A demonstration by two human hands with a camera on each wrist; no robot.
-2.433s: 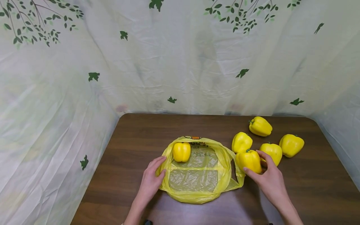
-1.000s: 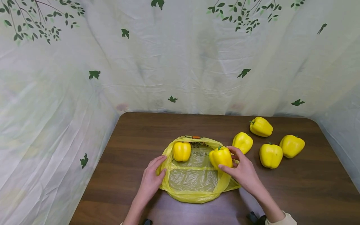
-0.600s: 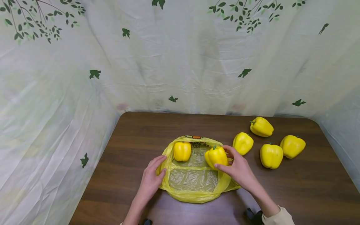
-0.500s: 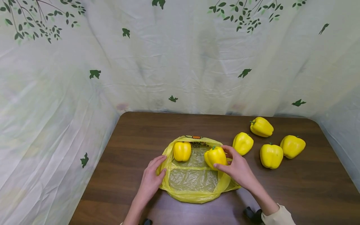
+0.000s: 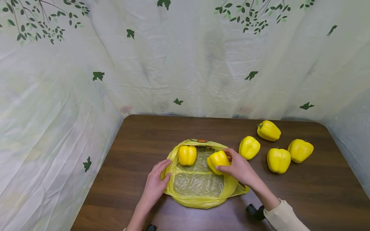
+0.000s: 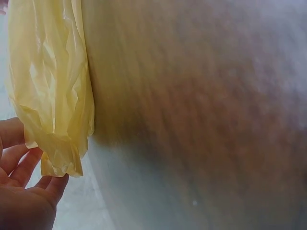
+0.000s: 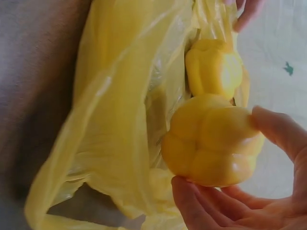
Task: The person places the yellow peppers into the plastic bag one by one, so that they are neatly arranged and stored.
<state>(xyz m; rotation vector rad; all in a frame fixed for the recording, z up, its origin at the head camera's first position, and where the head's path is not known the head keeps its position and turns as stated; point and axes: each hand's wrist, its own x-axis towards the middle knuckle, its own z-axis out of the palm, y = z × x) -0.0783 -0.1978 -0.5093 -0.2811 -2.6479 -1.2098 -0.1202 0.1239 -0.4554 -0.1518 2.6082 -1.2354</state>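
Since the earliest frame, the held pepper [image 5: 216, 163] had come leftward from beside the bag's handle to the right part of the bag's opening, and in the last half second it had tilted over. From my end I watched the person's right hand [image 5: 238, 166] bring it across, the fingers gripping it with the thumb on one side and fingertips on the other. Whether it touched the bottom of the yellow plastic bag [image 5: 202, 202], I couldn't tell.

On the opposite rim, the left hand [image 5: 156, 179] had stayed put; my left wrist view showed it holding the thin film between thumb and fingers. One inside pepper [image 5: 187, 156] sat at the back left of the opening, apart from the held one in my head view.

Right of the bag, on the brown table [image 5: 144, 138], I counted four more: a near-bag pepper [image 5: 249, 148], a far pepper [image 5: 268, 130], a front pepper [image 5: 278, 161] and a rightmost pepper [image 5: 300, 150]. A pale sleeve [image 5: 284, 215] covered the right forearm, and leaf-printed cloth [image 5: 190, 64] hung behind everything.
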